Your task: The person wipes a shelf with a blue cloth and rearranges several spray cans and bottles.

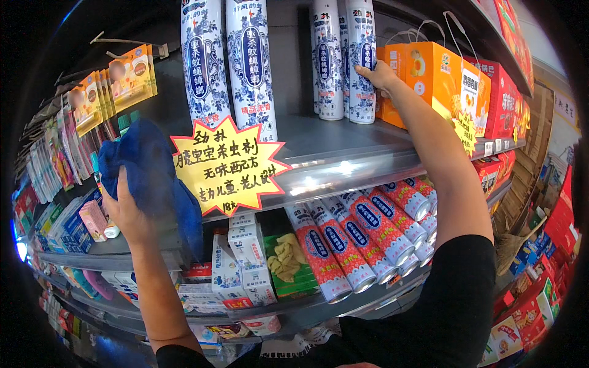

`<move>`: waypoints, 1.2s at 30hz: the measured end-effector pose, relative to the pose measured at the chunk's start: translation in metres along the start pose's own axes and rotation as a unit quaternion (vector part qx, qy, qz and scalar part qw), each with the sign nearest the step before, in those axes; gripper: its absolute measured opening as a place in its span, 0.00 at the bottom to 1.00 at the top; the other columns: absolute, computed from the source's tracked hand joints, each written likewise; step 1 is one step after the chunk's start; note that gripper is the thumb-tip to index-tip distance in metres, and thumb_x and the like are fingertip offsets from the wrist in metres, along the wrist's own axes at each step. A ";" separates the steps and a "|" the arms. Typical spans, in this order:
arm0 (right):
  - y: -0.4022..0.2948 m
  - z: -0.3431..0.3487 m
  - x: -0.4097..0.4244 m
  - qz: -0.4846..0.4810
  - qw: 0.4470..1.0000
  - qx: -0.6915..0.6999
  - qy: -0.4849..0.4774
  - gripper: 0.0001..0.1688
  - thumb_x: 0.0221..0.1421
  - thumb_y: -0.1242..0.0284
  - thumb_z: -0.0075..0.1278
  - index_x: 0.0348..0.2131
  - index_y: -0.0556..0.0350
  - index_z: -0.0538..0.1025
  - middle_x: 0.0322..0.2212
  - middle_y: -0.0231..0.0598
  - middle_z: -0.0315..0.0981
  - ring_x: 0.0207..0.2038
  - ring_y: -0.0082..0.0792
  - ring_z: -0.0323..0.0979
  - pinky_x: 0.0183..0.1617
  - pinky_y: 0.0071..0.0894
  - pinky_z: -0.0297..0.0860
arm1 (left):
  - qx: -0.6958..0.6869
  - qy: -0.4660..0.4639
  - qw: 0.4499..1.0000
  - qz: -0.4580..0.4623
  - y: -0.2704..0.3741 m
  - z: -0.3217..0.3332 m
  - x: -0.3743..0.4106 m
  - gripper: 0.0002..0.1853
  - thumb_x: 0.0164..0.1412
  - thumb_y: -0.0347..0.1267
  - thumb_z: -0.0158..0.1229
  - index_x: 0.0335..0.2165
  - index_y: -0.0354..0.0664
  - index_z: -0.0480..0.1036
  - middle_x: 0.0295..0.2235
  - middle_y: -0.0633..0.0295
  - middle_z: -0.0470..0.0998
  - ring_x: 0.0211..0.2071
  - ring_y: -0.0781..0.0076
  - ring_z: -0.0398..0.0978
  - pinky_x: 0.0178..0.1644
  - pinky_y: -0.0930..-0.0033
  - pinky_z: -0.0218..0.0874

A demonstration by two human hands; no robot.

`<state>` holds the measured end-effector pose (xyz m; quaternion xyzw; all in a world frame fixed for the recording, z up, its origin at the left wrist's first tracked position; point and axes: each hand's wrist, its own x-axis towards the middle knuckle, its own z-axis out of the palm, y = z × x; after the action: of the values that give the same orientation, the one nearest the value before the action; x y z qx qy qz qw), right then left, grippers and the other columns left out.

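Observation:
My left hand [126,202] grips a bunched dark blue cloth [152,170], which hangs down left of a yellow star-shaped price sign [230,168]. With its fingers and thumb, my right hand [377,78] holds the side of a blue-and-white insecticide spray can [362,60]. That can stands upright on the upper grey metal shelf [313,138], beside similar cans [329,64]. Two larger-looking cans of the same pattern, one of them a spray can [253,69], stand behind the sign. The cloth hides part of the left shelf goods.
Orange gift boxes [432,73] with handles stand just right of my right hand. Red spray cans [359,234] lie stacked on the shelf below, beside a crumpled yellowish cloth [287,257] and white boxes [248,244]. Carded goods [133,76] hang at the left. A broom [511,244] is at the right.

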<state>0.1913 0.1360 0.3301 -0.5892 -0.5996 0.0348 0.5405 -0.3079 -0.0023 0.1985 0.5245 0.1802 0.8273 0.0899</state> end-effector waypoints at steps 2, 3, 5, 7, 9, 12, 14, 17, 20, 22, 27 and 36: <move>0.008 -0.002 0.005 -0.012 1.000 -0.023 0.011 0.27 0.47 0.63 0.52 0.41 0.65 0.66 0.36 0.48 0.70 0.38 0.36 0.70 0.40 0.35 0.67 | 0.000 0.001 1.000 -0.001 -0.003 -0.001 0.001 0.27 0.44 0.24 0.56 0.47 0.38 0.62 0.46 0.46 0.61 0.46 0.50 0.62 0.50 0.63 0.53; 0.012 -0.004 0.005 -0.024 0.998 -0.051 0.039 0.31 0.45 0.60 0.53 0.42 0.66 0.66 0.37 0.50 0.69 0.39 0.38 0.69 0.41 0.35 0.66 | 0.000 -0.005 1.000 0.001 -0.004 0.000 0.001 0.25 0.45 0.24 0.55 0.46 0.37 0.62 0.46 0.47 0.61 0.45 0.52 0.62 0.49 0.64 0.53; 0.018 -0.011 0.005 -0.047 0.988 -0.107 0.098 0.39 0.42 0.53 0.54 0.43 0.69 0.64 0.37 0.54 0.68 0.41 0.42 0.68 0.44 0.35 0.65 | -0.005 -0.028 1.000 0.009 -0.002 0.010 0.001 0.22 0.48 0.25 0.53 0.45 0.35 0.63 0.45 0.49 0.63 0.44 0.57 0.64 0.48 0.67 0.54; -0.032 0.000 -0.035 -0.088 0.966 -0.143 0.194 0.45 0.39 0.50 0.54 0.46 0.70 0.62 0.42 0.56 0.64 0.46 0.44 0.64 0.49 0.36 0.61 | 0.008 -0.029 0.999 0.022 0.003 0.009 -0.002 0.19 0.51 0.27 0.50 0.43 0.33 0.63 0.41 0.53 0.65 0.41 0.64 0.65 0.47 0.70 0.54; -0.077 0.004 -0.068 -0.197 0.931 -0.161 0.261 0.48 0.38 0.49 0.54 0.46 0.71 0.61 0.43 0.57 0.63 0.46 0.45 0.64 0.49 0.35 0.60 | 0.003 -0.018 0.999 0.038 0.007 0.012 -0.001 0.17 0.55 0.30 0.47 0.42 0.32 0.63 0.37 0.59 0.68 0.37 0.73 0.65 0.45 0.75 0.55; -0.128 0.035 -0.101 -0.185 0.981 0.055 0.000 0.50 0.38 0.48 0.54 0.48 0.70 0.59 0.44 0.58 0.61 0.47 0.43 0.63 0.48 0.38 0.61 | -0.042 -0.028 0.999 0.018 0.013 0.019 -0.004 0.17 0.55 0.29 0.47 0.43 0.32 0.63 0.38 0.60 0.68 0.37 0.74 0.65 0.45 0.75 0.54; -0.160 0.075 -0.124 -0.146 0.982 0.097 -0.066 0.48 0.40 0.50 0.54 0.48 0.70 0.58 0.42 0.55 0.63 0.46 0.41 0.62 0.47 0.41 0.61 | -0.025 -0.033 0.999 0.033 0.017 0.019 -0.007 0.17 0.55 0.29 0.47 0.43 0.32 0.63 0.38 0.60 0.68 0.38 0.75 0.65 0.45 0.75 0.54; -0.180 0.100 -0.135 -0.147 0.960 0.166 -0.169 0.41 0.38 0.55 0.58 0.44 0.67 0.62 0.37 0.50 0.67 0.41 0.38 0.67 0.43 0.38 0.64 | 0.005 -0.035 0.998 0.058 0.015 0.023 -0.005 0.17 0.54 0.28 0.48 0.43 0.32 0.63 0.39 0.59 0.68 0.39 0.74 0.65 0.46 0.75 0.54; -0.172 0.122 -0.112 -0.130 0.975 0.141 -0.114 0.33 0.37 0.64 0.61 0.40 0.63 0.64 0.33 0.44 0.69 0.31 0.33 0.71 0.32 0.33 0.69 | 0.037 -0.038 0.996 0.074 0.017 0.022 -0.004 0.17 0.54 0.28 0.48 0.43 0.32 0.63 0.39 0.59 0.68 0.40 0.74 0.65 0.47 0.74 0.54; -0.172 0.113 -0.109 -0.115 0.977 0.129 -0.127 0.32 0.37 0.64 0.60 0.39 0.63 0.64 0.33 0.44 0.70 0.33 0.33 0.71 0.33 0.35 0.69 | 0.049 -0.040 0.995 0.079 0.017 0.020 -0.003 0.17 0.54 0.28 0.48 0.43 0.32 0.63 0.39 0.59 0.68 0.40 0.74 0.65 0.47 0.74 0.53; -0.155 0.065 -0.098 -0.120 0.989 0.077 -0.048 0.29 0.41 0.65 0.58 0.38 0.67 0.66 0.32 0.47 0.70 0.33 0.35 0.72 0.38 0.33 0.69 | 0.050 -0.042 0.995 0.072 0.015 0.016 -0.004 0.17 0.54 0.27 0.48 0.43 0.32 0.63 0.39 0.59 0.68 0.40 0.74 0.65 0.47 0.74 0.53; -0.070 0.026 -0.058 -0.092 0.968 -0.200 0.121 0.43 0.31 0.50 0.60 0.36 0.73 0.69 0.36 0.62 0.66 0.39 0.50 0.68 0.43 0.35 0.65 | 0.002 -0.052 0.997 0.066 0.012 0.020 -0.004 0.17 0.54 0.26 0.48 0.43 0.32 0.63 0.38 0.60 0.69 0.39 0.75 0.65 0.46 0.76 0.54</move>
<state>0.1103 0.0872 0.3314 -0.6276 -0.5763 -0.2071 0.4807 -0.2883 -0.0108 0.2078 0.5773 0.1418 0.8029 0.0437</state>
